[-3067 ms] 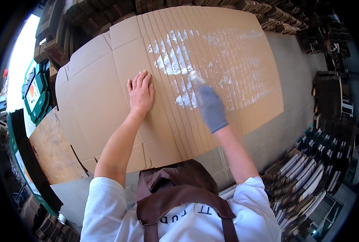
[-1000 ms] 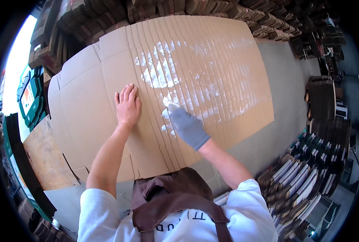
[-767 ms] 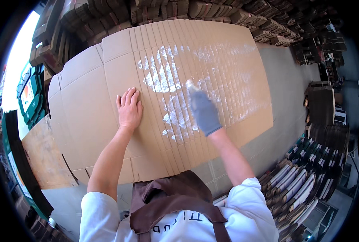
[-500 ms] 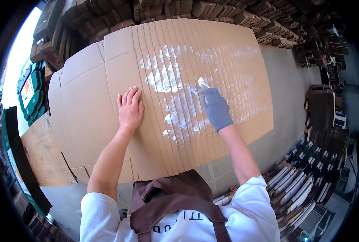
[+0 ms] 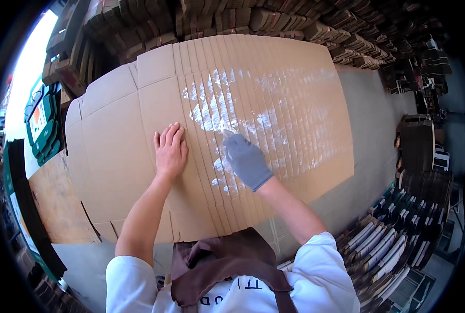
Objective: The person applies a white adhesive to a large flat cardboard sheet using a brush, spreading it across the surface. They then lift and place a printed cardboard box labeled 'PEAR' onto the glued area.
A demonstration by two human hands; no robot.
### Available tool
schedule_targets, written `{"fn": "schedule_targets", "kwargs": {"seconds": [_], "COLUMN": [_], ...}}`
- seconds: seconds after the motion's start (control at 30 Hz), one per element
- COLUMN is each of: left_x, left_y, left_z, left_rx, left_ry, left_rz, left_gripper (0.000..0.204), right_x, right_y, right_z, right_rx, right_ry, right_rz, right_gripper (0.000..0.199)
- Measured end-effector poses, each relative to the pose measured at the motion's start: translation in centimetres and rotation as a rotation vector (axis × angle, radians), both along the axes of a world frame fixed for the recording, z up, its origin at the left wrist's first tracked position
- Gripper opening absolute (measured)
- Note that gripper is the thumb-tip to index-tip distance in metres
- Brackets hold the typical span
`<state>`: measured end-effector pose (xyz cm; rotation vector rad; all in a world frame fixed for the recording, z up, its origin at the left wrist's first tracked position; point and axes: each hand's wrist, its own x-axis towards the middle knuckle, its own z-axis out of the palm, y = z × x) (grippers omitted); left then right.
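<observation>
Several brown cardboard sheets lie fanned out in front of me, their edges forming narrow overlapping strips. Wet white paste, glue-like in look, is smeared in patches across the strips, thicker at the left and thinner toward the right. My right hand, in a grey glove, is closed around a brush whose pale, paste-covered tip touches the strips. Most of its handle is hidden in the glove. Bare and flat, my left hand presses on the top sheet, left of the paste, with its fingers slightly apart.
A plywood board shows under the sheets at the left, near green printed packages. Bundled cardboard is stacked along the far side. Rows of folded cardboard pieces stand at the lower right on the grey floor.
My right hand has swept the brush left and slightly nearer over the strips, onto the thicker paste. My left hand stays at the same spot on the cardboard.
</observation>
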<state>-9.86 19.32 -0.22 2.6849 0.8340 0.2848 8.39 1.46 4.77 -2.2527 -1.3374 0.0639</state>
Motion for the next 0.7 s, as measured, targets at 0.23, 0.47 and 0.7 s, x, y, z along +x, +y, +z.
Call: {"fn": "schedule_targets", "kwargs": {"seconds": [0.23,0.47,0.7], "left_x": [-0.4,0.0,0.1], "left_y": [0.4,0.5,0.6], "left_z": [0.1,0.2,0.4], "left_rx": [0.012,-0.009,-0.015], "left_ry": [-0.017,-0.011,-0.008], "left_rz": [0.005,0.001,0.004], "left_gripper": [0.042,0.043,0.043], "right_x": [2.6,8.9,9.9], "right_y": [4.0,5.2,7.1], "right_z": [2.0,1.8,-1.3], "right_rx": [0.002,-0.175,-0.114], "right_ry": [0.029,-0.05,-0.104], "right_rz": [-0.015,-0.118,-0.046], "right_gripper": [0.018,0.018,0.021]}}
